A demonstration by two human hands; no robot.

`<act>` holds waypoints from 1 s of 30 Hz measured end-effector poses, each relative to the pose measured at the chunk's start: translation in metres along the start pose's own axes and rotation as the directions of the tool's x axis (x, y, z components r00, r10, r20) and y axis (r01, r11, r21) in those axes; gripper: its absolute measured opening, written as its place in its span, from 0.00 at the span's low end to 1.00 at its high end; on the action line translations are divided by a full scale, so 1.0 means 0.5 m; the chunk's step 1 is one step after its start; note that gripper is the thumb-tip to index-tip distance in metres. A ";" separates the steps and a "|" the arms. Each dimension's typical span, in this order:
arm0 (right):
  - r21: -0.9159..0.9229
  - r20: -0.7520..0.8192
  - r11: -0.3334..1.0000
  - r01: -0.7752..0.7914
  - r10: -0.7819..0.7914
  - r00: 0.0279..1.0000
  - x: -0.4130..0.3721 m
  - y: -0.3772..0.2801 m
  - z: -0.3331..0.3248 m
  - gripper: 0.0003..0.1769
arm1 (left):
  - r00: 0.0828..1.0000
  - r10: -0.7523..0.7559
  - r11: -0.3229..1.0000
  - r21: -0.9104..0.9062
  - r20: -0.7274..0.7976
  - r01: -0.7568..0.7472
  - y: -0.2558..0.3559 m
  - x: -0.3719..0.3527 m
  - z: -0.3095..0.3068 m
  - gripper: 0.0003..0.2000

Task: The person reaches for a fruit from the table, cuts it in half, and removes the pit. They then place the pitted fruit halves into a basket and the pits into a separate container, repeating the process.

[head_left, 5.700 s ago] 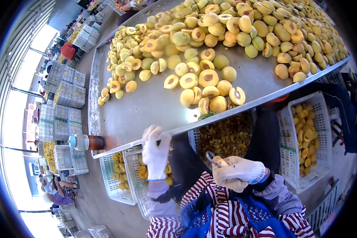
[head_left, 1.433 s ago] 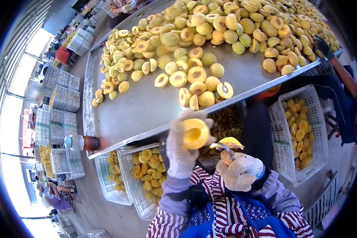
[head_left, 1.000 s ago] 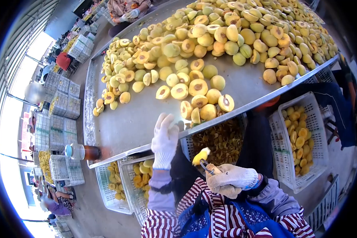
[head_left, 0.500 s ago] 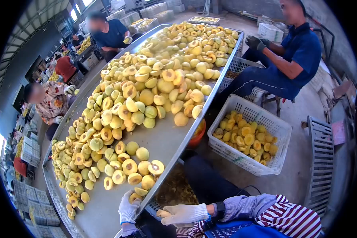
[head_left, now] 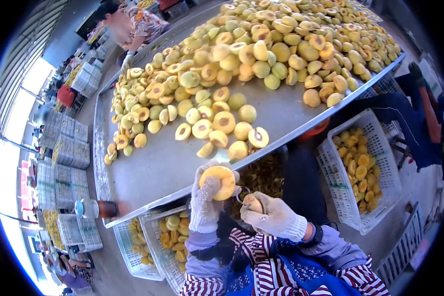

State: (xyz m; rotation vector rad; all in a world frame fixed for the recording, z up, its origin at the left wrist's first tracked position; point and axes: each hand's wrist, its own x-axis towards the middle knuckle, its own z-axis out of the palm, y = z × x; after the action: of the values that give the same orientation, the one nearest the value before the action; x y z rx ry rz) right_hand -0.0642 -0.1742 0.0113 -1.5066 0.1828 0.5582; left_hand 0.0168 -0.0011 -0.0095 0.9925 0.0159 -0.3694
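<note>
Both my hands wear whitish work gloves. My left hand [head_left: 204,200] is closed around a yellow peach half [head_left: 222,181], thumb across its face, just above the metal table's near edge. To its right, my right hand [head_left: 278,217] grips a pitting tool by its wooden handle [head_left: 253,203]. A curved metal loop [head_left: 241,192] at the tool's end is close to the fruit. Just beyond my hands, loose peach halves [head_left: 223,122] lie on the metal table [head_left: 153,172], several cut face up with brown centres.
A large heap of peach halves [head_left: 281,52] covers the table's far side. White crates of fruit [head_left: 360,224] stand at right and below the table [head_left: 158,246]. A jar of dark liquid [head_left: 106,209] is by the left edge. Co-workers [head_left: 138,24] sit across and at right.
My view has turned left. My left hand has come off the fruit at the table edge with a peach half in it. My right hand has risen beside it with the tool.
</note>
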 end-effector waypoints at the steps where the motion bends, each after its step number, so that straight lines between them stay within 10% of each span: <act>1: -0.028 -0.013 0.999 0.029 -0.030 0.999 0.000 0.003 0.002 0.24 | 0.995 -0.095 0.988 -0.125 -0.004 0.094 0.001 -0.012 0.007 0.30; 14: -0.273 -0.054 0.946 0.174 -0.195 0.979 -0.017 0.005 0.013 0.33 | 0.982 0.184 0.983 0.006 -0.047 -0.183 -0.022 -0.087 0.098 0.30; 23: 0.100 0.172 0.995 0.011 -0.028 0.985 -0.045 -0.024 0.003 0.22 | 0.908 0.417 0.844 0.353 0.042 -0.404 -0.021 -0.104 0.124 0.23; 26: 0.240 0.303 0.962 -0.134 0.057 0.951 -0.048 -0.032 -0.018 0.14 | 0.754 0.550 0.293 0.762 0.360 -0.577 0.001 -0.093 0.100 0.20; 29: 0.309 0.363 0.935 -0.173 0.052 0.930 -0.055 -0.022 -0.027 0.12 | 0.685 0.565 0.071 0.800 0.460 -0.595 -0.003 -0.094 0.113 0.26; 30: 0.328 0.369 0.930 -0.162 0.032 0.929 -0.056 -0.018 -0.029 0.12 | 0.765 0.514 0.257 0.780 0.388 -0.570 -0.002 -0.094 0.114 0.26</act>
State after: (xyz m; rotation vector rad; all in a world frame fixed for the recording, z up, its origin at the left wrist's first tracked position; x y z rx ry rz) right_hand -0.0808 -0.1947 0.0307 -1.0275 0.0697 0.8256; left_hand -0.0362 -0.0343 0.0294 1.9495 -0.6475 0.3348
